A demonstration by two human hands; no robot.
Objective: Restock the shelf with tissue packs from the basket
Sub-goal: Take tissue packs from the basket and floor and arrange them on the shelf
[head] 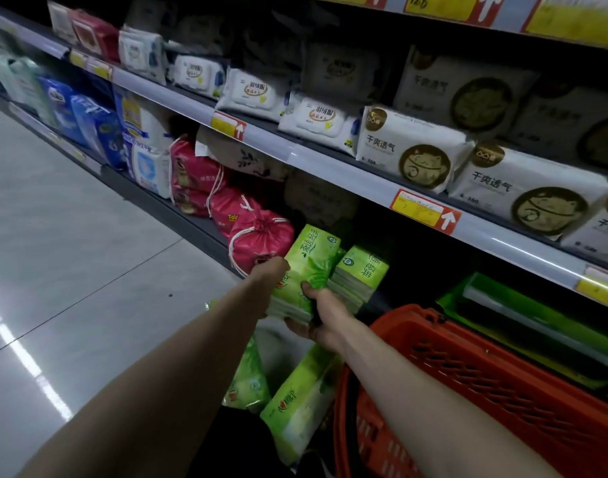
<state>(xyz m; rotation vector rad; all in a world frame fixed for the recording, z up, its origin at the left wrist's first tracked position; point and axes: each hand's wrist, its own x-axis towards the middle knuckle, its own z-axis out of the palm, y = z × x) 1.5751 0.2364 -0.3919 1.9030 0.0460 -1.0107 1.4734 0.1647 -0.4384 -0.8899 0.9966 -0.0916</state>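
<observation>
Although shadow swallows the bottom shelf (195, 225) and the frame crops the orange basket (502, 367), a green tissue pack (307, 263) stands at the shelf front against a second pack (363, 274). It is clamped between the left hand (270, 270) and the right hand (318, 315), the left fingers hidden.

Both hands, left hand (270, 269) and right hand (321, 317), holding green tissue pack (304, 270) at bottom shelf, orange basket (468, 381) beside

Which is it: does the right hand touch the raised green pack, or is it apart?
Touching. The head view shows the right hand with its thumb on the front of the green pack and its fingers under the lower end.
</observation>
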